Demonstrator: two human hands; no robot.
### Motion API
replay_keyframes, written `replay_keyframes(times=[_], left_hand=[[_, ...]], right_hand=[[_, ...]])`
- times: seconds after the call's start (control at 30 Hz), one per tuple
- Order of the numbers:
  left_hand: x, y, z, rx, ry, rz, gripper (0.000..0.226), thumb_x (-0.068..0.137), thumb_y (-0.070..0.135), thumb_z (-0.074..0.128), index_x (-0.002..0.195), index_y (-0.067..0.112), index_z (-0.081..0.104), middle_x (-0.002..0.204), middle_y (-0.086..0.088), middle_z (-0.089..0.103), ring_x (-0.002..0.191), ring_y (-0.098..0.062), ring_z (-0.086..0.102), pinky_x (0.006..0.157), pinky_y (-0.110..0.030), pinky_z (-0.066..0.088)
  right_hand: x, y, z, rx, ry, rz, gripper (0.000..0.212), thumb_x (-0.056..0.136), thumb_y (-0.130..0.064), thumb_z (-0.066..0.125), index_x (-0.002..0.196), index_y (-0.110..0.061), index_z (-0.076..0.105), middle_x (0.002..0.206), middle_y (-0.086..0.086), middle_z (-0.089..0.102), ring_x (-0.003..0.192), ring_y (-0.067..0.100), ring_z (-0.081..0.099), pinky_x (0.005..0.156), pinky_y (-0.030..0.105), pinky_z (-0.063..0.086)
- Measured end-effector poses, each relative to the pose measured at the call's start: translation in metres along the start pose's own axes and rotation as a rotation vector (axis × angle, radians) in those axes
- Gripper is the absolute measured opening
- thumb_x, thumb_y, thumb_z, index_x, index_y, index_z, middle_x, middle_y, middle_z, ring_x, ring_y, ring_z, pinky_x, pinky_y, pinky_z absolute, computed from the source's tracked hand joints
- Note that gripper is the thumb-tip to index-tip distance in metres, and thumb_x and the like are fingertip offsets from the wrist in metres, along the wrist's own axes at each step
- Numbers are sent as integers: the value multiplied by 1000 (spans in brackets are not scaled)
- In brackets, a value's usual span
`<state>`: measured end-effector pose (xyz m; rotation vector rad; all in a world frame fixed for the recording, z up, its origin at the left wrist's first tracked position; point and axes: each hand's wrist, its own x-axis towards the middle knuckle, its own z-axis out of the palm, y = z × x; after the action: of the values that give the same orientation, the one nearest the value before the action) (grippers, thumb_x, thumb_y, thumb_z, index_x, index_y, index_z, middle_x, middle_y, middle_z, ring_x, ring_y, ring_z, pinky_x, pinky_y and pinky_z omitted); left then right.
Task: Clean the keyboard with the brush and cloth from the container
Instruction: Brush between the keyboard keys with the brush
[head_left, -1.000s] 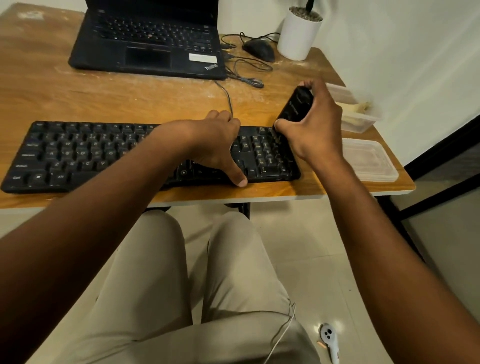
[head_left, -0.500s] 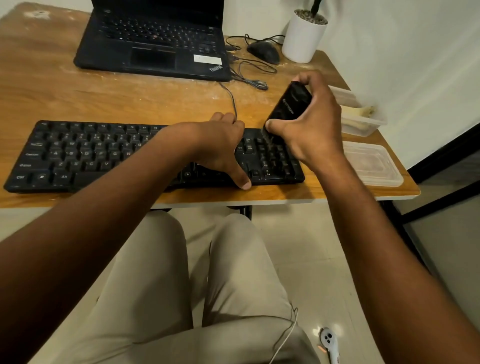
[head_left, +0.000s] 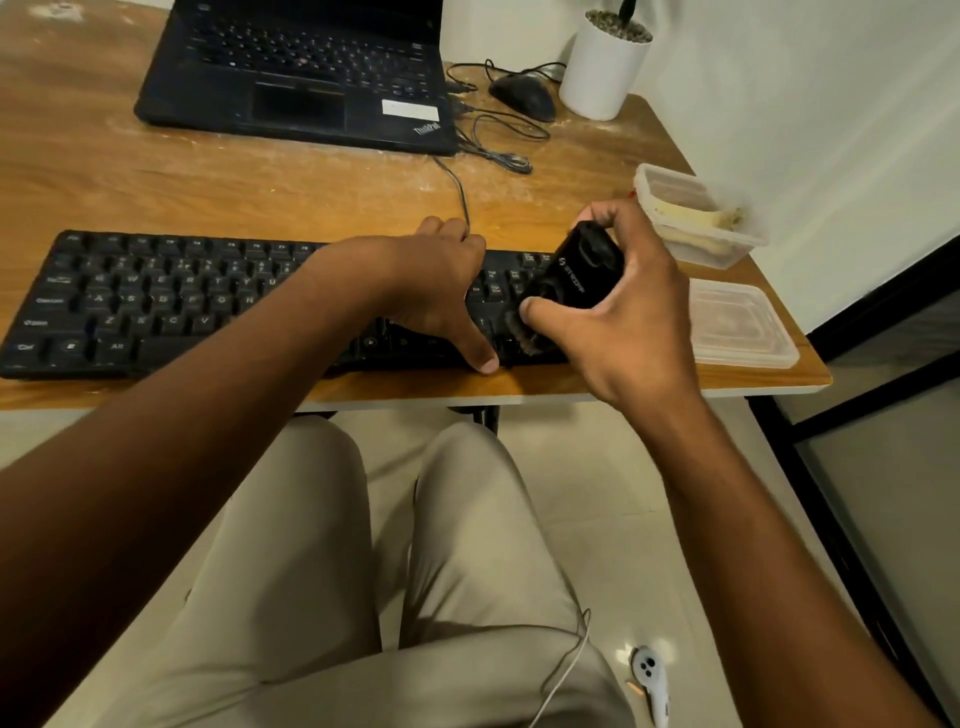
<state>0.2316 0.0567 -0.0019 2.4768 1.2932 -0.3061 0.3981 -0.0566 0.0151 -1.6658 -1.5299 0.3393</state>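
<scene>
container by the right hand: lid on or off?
Off. The container stands open-topped with a pale cloth inside; its clear lid lies flat on the table, nearer the front edge.

The right hand (head_left: 623, 322) is drawing the black brush (head_left: 582, 280) down the right end of the keyboard (head_left: 156, 301), nearer the desk's front edge than a second ago, when its bristles were meeting the keys higher up. The bristles are now pressing on the lowest key rows, just beside the left hand's (head_left: 436, 291) thumb, and the brush body is tilting more steeply, its top swinging away from the container (head_left: 696, 218).
</scene>
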Motion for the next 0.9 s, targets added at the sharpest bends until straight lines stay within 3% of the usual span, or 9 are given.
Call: replay_keyframes(times=[0.2, 0.3, 0.43, 0.6, 0.8, 0.9], left_hand=[[0, 0, -1, -30, -6, -5, 132, 57, 75, 84, 158, 18, 23, 156, -4, 26, 146, -27, 23, 117, -54, 37], [0, 0, 0, -35, -4, -3, 132, 56, 75, 84, 159, 18, 23, 156, -4, 26, 146, -26, 23, 118, -54, 36], [1, 1, 0, -28, 1, -7, 130, 57, 74, 85, 158, 18, 24, 155, -3, 28, 144, -26, 25, 117, -54, 37], [1, 1, 0, -17, 2, -6, 127, 57, 73, 85, 156, 19, 26, 154, -4, 29, 144, -26, 24, 116, -53, 37], [1, -1, 1, -34, 2, 9, 130, 56, 76, 84, 157, 19, 25, 155, -4, 28, 144, -27, 26, 116, -54, 38], [1, -1, 1, -29, 4, 13, 130, 57, 75, 84, 157, 19, 24, 155, -4, 28, 144, -27, 26, 116, -54, 38]], right_hand=[[9, 24, -10, -79, -14, 66, 59, 68, -18, 88, 111, -37, 52, 94, -19, 61, 85, -11, 61, 62, 6, 48], [18, 34, -29, -136, 32, 105, 62, 68, -19, 89, 116, -32, 53, 94, -17, 60, 85, 0, 63, 64, 12, 49], [33, 23, -15, -78, 95, 71, 61, 67, -19, 87, 115, -36, 53, 94, -20, 59, 83, -7, 60, 66, 15, 54], [38, 17, 18, -47, 18, 24, 59, 69, -19, 87, 110, -38, 50, 90, -21, 55, 80, -15, 55, 61, 5, 45], [51, 44, -16, -90, 52, 130, 66, 68, -13, 89, 120, -33, 53, 100, -18, 59, 86, -1, 60, 67, 13, 51], [65, 36, -13, -39, 131, 111, 66, 65, -14, 90, 119, -30, 55, 95, -21, 58, 79, -11, 57, 62, 4, 46]])
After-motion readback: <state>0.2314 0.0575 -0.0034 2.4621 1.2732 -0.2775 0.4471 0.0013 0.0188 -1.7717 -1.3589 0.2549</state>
